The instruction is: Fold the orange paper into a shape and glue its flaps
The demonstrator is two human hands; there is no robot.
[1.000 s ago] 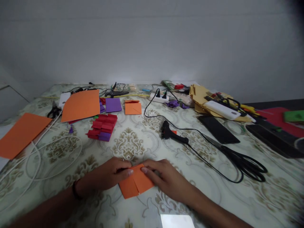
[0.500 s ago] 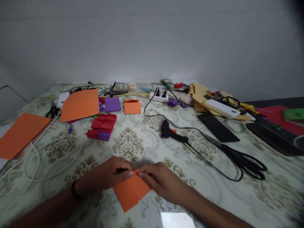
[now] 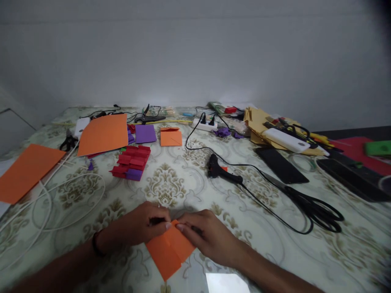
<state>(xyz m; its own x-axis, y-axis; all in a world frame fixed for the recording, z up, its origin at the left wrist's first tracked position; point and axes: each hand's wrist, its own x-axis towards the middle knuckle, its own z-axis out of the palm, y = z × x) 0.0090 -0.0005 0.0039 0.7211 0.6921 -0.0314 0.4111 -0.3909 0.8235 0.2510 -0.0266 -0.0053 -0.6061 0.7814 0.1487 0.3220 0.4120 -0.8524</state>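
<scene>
A creased piece of orange paper (image 3: 170,252) lies near the table's front edge, one corner pointing toward me. My left hand (image 3: 143,224) pinches its far edge from the left, thumb on top. From the right, my right hand (image 3: 207,234) pinches the same edge, its thumb close to the left one. The fingertips beneath the paper are hidden. Beyond my hands sit a red pleated paper piece (image 3: 134,158) with a purple patch, a purple square (image 3: 145,134) and a small folded orange paper (image 3: 171,137).
A black glue gun (image 3: 224,173) with its cord, large black scissors (image 3: 311,205) and a black phone (image 3: 281,165) lie to the right. Orange sheets (image 3: 104,134) and a looped white cable (image 3: 47,203) are at left. A white power strip (image 3: 204,124) stands behind.
The orange paper's near corner has shifted down and slightly right, and its two near parts now lie closer together. Both hands keep their pinch, with the right thumb slightly shifted.
</scene>
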